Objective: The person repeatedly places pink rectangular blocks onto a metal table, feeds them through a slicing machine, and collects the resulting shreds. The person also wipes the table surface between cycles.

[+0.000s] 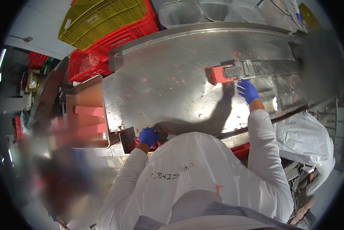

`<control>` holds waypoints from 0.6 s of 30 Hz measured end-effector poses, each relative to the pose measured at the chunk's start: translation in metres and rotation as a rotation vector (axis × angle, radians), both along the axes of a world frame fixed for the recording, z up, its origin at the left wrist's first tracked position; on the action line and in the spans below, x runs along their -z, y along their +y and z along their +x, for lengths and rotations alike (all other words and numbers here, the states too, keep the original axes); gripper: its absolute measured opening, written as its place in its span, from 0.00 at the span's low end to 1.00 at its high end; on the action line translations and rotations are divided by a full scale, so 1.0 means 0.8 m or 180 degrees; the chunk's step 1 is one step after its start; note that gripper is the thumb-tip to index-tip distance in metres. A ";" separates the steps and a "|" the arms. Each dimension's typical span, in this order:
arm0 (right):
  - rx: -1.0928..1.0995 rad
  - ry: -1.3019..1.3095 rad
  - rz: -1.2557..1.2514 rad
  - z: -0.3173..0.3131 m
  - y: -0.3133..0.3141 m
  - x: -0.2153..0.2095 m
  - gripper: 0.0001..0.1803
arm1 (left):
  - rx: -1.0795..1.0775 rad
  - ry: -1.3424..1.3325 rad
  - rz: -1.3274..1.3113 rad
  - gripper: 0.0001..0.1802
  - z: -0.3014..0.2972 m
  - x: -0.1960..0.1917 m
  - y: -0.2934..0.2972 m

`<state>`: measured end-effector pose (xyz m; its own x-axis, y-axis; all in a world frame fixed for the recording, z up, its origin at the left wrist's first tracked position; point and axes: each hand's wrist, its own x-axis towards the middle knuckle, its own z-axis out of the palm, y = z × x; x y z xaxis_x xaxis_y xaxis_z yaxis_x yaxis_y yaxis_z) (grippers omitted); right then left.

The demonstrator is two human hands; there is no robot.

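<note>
My right hand (248,91), in a blue glove, reaches over the steel table with its fingers stretched out and apart. Its fingertips are just below a metal fitting (245,70) on the end of a narrow conveyor-like strip. A pink-red block (219,74), perhaps meat, lies at that fitting's left end. My left hand (149,136), also blue-gloved, is at the table's near edge above red meat scraps (154,145). Its fingers look curled; what they hold, if anything, is hidden. Beside it stands a dark metal plate or tray wall (127,139).
Small red scraps dot the steel table (160,92). Left of it, a metal tub (85,96) holds pink slabs (89,111). Red crates (88,66) and a yellow-green crate (103,21) stand at the far left. Another person (304,136) in white is close on my right.
</note>
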<state>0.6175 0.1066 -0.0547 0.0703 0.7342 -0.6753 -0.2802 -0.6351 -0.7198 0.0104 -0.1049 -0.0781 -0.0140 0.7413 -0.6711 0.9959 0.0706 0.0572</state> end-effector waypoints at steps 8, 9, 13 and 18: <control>0.0434 0.1897 0.0769 0.062 -0.003 0.009 0.15 | -0.2616 -0.3084 0.0509 0.12 -0.053 -0.136 0.098; 0.0566 0.2182 0.0979 0.073 -0.001 0.005 0.19 | -0.2536 -0.3564 0.0960 0.12 -0.083 -0.178 0.142; 0.0899 0.2189 0.1219 0.071 0.011 -0.038 0.34 | -0.2681 -0.5299 0.3020 0.14 -0.065 -0.453 0.337; 0.0989 0.1828 0.1212 0.060 0.000 -0.047 0.40 | -0.1680 -0.4432 0.2845 0.18 0.029 -0.457 0.498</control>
